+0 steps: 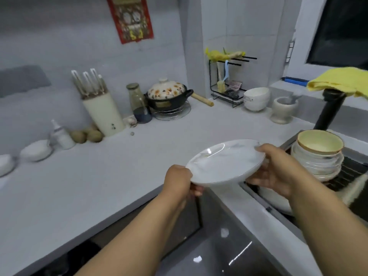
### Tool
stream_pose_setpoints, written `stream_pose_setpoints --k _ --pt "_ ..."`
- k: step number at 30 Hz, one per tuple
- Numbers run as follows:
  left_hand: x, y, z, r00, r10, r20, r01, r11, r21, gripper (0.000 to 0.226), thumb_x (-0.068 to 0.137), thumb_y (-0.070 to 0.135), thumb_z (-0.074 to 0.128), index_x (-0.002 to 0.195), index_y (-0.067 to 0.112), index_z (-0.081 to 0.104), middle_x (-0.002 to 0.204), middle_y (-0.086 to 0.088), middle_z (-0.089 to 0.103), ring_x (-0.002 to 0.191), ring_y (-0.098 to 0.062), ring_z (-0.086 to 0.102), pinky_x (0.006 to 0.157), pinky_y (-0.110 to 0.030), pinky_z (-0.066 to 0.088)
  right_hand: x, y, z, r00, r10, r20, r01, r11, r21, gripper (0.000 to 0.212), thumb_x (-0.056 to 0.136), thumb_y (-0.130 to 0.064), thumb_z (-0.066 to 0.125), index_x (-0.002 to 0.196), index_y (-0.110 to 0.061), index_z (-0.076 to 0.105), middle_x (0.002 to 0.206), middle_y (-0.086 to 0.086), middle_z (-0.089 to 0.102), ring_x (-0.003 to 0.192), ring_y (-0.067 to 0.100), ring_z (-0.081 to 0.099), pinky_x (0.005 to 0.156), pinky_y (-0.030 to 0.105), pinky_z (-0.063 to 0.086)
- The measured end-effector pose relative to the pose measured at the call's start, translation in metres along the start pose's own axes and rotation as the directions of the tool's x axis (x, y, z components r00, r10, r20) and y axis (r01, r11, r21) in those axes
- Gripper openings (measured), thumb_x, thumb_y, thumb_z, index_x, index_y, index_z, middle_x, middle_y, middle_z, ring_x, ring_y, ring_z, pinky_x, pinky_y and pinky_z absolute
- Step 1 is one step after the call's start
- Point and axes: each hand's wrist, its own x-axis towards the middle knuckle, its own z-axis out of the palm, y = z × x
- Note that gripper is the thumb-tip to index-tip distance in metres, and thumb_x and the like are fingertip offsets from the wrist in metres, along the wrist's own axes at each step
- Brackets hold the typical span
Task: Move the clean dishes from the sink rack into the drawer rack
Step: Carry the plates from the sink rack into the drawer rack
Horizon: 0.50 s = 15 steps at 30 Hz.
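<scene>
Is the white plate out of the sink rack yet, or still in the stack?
Out. Both hands, left hand and right hand, grip the white plate by opposite rims, held above the counter edge, apart from the stacked bowls.

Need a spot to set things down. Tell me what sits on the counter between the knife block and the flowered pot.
In the head view, a glass jar with a dark jug in front stands between the knife block and flowered pot; garlic lies there too.

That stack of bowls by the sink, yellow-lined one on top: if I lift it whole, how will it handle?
Probably heavy: the stack of bowls holds many glazed pieces. It may shift or topple, since the rims sit unevenly. Likely fragile and slick if wet; both the left hand and the right hand are busy holding the plate.
</scene>
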Motion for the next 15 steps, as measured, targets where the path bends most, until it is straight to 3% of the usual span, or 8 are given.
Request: stream_pose_setpoints --k 4,11,15 --pt "-0.049 -0.022 -0.099 0.987 0.020 -0.161 -0.025 0.999 -0.030 0.032 0.081 -0.010 0.031 0.062 0.002 0.054 0.041 -0.007 0.050 0.038 -0.020 0.045 0.041 -0.024 0.037 -0.031 0.028 0.087 0.981 0.004 0.192 -0.019 0.997 0.077 0.019 0.092 -0.022 0.048 0.103 -0.010 0.057 0.087 0.014 0.064 0.076 0.031 0.067 0.069 0.042 0.055" --pt "-0.150 -0.091 -0.270 0.899 -0.027 -0.437 0.035 0.999 0.011 0.026 0.089 -0.003 0.034 0.077 0.007 0.055 0.055 -0.013 0.053 0.036 -0.018 0.046 0.038 -0.023 0.036 -0.107 0.103 0.241 0.888 0.091 0.451 -0.069 0.995 -0.066 0.019 0.090 -0.020 0.046 0.102 -0.009 0.056 0.086 0.016 0.064 0.070 0.027 0.065 0.059 0.036 0.055" --pt "-0.213 -0.143 -0.356 0.846 -0.049 -0.531 0.054 0.999 -0.007 0.022 0.091 0.005 0.039 0.087 0.008 0.060 0.059 -0.010 0.058 0.040 -0.018 0.048 0.039 -0.023 0.037 -0.153 0.158 0.319 0.825 0.144 0.546 -0.080 0.987 -0.141 0.021 0.086 -0.019 0.047 0.101 -0.009 0.057 0.084 0.018 0.064 0.072 0.030 0.063 0.063 0.038 0.054"
